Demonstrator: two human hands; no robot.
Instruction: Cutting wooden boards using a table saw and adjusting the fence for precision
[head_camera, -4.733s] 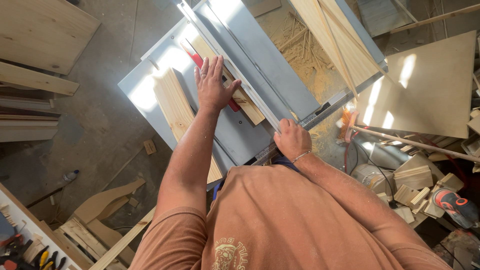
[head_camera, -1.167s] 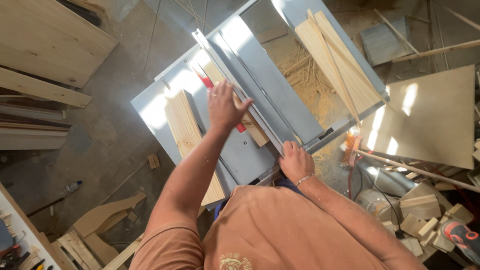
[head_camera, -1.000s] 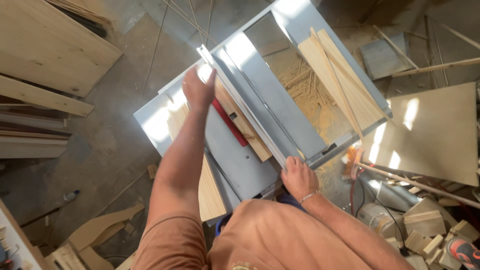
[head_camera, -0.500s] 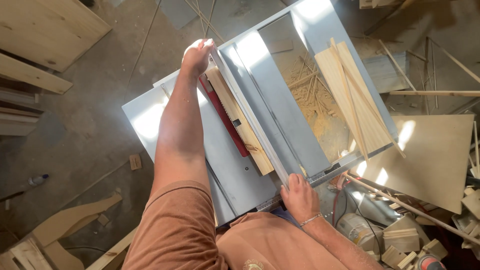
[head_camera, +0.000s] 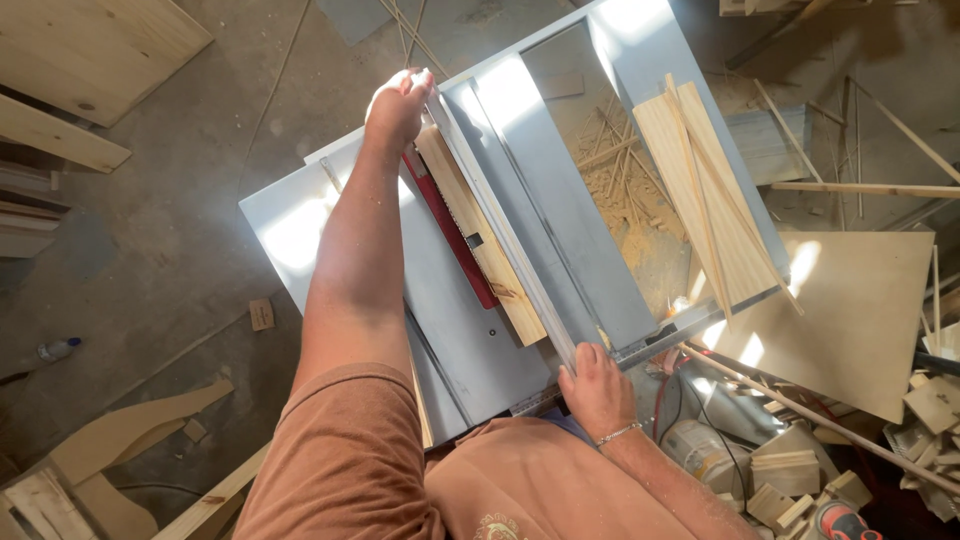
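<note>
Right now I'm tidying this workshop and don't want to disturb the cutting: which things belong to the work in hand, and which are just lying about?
In use:
- table saw
- rip fence, gripped by right hand
- narrow wooden board beside the fence
- left hand at the far end

Lying about:
- thin strips on a board
- plywood sheet
- offcut blocks
- plastic bottle

A small clear plastic bottle with a pale cap (head_camera: 56, 348) lies on the concrete floor at the left edge of the frame. No labels, signs or screens show anywhere else here.
</note>
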